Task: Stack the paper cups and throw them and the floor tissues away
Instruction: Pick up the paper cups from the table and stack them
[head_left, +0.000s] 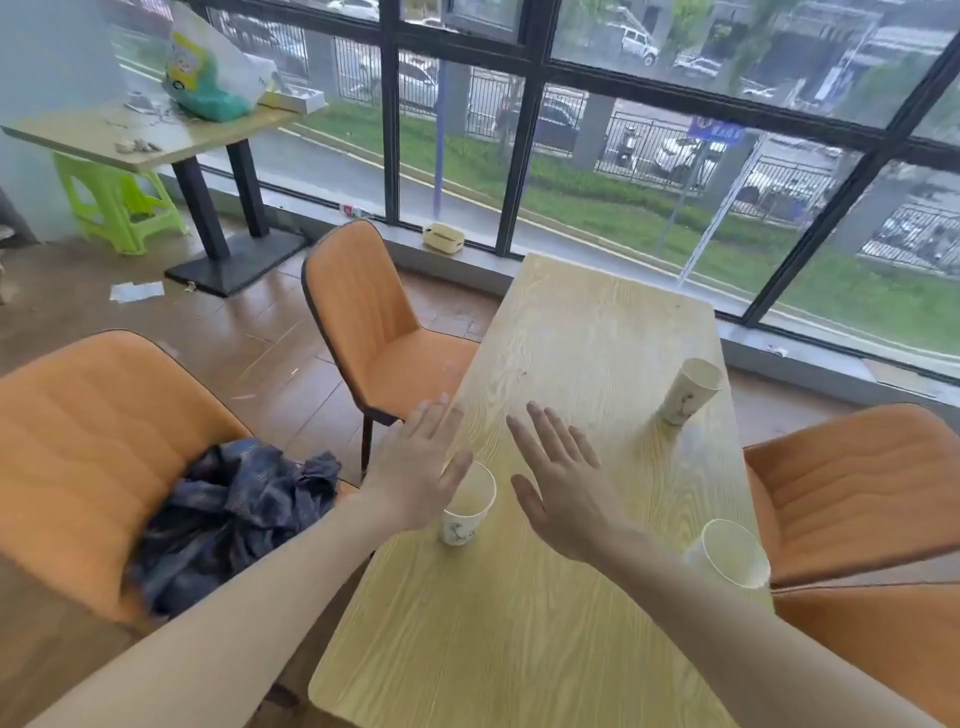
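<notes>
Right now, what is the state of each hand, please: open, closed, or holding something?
Left hand: open, fingers spread, holding nothing, beside the nearest paper cup.
Right hand: open, fingers spread, holding nothing, above the table.

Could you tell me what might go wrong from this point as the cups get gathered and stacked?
The near right cup sits at the table's right edge, so a careless reach could knock it off. The cup by the left hand sits partly behind that open hand, and a brush could tip it. The far cup needs a stretch past the right hand. The floor tissue lies well away and could be forgotten.
</notes>
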